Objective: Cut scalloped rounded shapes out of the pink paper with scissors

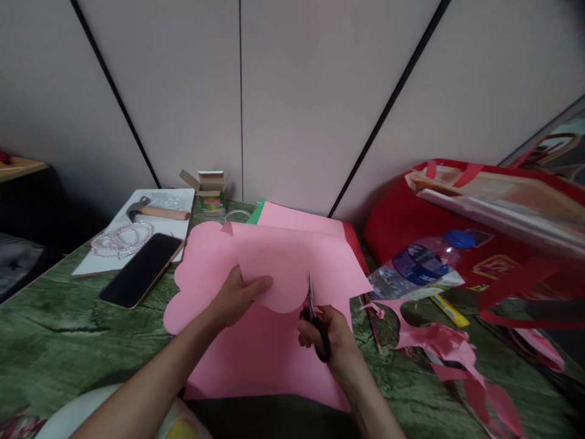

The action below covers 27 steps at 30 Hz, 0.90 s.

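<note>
A sheet of pink paper point(278, 253) is held up over more pink paper on the table. My left hand point(241, 292) pinches its left part, thumb on top and the other fingers hidden beneath. My right hand point(333, 332) grips a pair of scissors point(311, 299) by the black handles. The blades point away from me and meet the sheet at the right end of a rounded, curved cut edge. Scalloped pink paper point(194, 274) shows at the left. Below lies a larger pink sheet point(269, 360), reaching the table's front edge.
On the left are a phone point(141, 270), a bead string point(121, 239) and a hammer point(158, 211). A small open box point(212, 195) stands near the wall. To the right lie a water bottle point(418, 262), pink paper scraps point(445, 344), a pencil point(375, 329) and a red bag point(397, 207).
</note>
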### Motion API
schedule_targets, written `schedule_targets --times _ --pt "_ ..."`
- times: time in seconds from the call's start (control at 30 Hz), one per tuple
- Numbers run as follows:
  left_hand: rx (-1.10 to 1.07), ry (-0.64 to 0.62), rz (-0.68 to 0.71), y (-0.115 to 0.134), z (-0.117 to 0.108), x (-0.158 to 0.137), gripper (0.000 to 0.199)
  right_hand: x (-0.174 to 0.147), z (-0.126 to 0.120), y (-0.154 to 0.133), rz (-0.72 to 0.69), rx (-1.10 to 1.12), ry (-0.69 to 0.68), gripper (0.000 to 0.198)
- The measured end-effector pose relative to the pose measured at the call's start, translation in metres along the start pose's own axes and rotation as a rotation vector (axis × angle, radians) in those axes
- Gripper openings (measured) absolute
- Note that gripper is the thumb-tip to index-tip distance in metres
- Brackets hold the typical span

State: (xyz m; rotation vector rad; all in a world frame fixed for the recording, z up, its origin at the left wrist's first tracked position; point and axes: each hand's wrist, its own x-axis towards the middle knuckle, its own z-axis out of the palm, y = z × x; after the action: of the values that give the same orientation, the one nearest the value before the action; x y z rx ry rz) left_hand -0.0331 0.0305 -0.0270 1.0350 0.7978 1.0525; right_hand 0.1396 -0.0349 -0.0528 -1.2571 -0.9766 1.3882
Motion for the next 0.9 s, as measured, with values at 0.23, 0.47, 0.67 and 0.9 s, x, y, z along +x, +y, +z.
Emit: schedule_targets --times 0.23,0.47,0.67,0.9 --pt "-0.024 0.029 -0.018 0.0030 0.0019 -0.0004 0.027 -0.0004 -0.0007 0.0005 0.020 0.020 -0.005 0.031" --pt "-0.038 0.026 -0.020 0.0043 0.0015 -0.0009 0.024 -0.0010 -0.0007 0.0002 0.029 0.007 -0.011 0.029" --pt "-0.047 0.040 -0.021 0.0052 0.0018 -0.0004 0.022 -0.0029 -0.0008 -0.0005 0.032 -0.011 -0.003 0.027" --pt "-0.043 0.038 -0.031 0.0054 0.0022 0.0001 0.023 -0.0014 -0.0034 0.0047 0.015 -0.010 -0.038 0.023"
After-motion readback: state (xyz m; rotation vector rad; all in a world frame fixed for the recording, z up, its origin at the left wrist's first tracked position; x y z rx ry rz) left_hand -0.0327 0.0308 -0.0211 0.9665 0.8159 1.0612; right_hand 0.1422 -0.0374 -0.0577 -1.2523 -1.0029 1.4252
